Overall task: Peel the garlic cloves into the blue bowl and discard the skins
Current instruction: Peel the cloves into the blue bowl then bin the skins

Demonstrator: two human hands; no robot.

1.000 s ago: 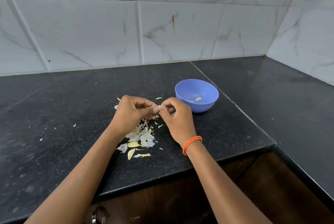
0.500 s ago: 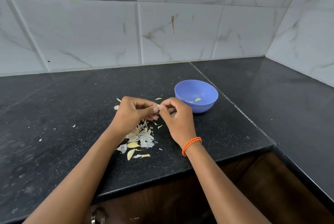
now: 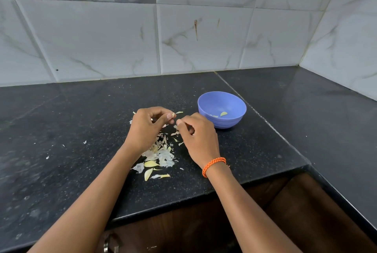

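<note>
While you look down through the head camera at the black speckled stone countertop [image 3: 81, 114], your left hand [image 3: 145, 128] pinches a small pale garlic clove [image 3: 173, 114] between thumb and fingertip, and your right hand [image 3: 196, 136], with its orange braided wristband [image 3: 214, 164], has its fingers curled with thumb and forefinger pressed together just beside that clove, though whether they hold a scrap of skin is too small to tell. Beneath both hands lies a loose heap of papery white and yellowish garlic skins [image 3: 159, 156], and the round blue plastic bowl [image 3: 222, 124] sits just beyond your right hand, holding one peeled clove [image 3: 223, 113].
</note>
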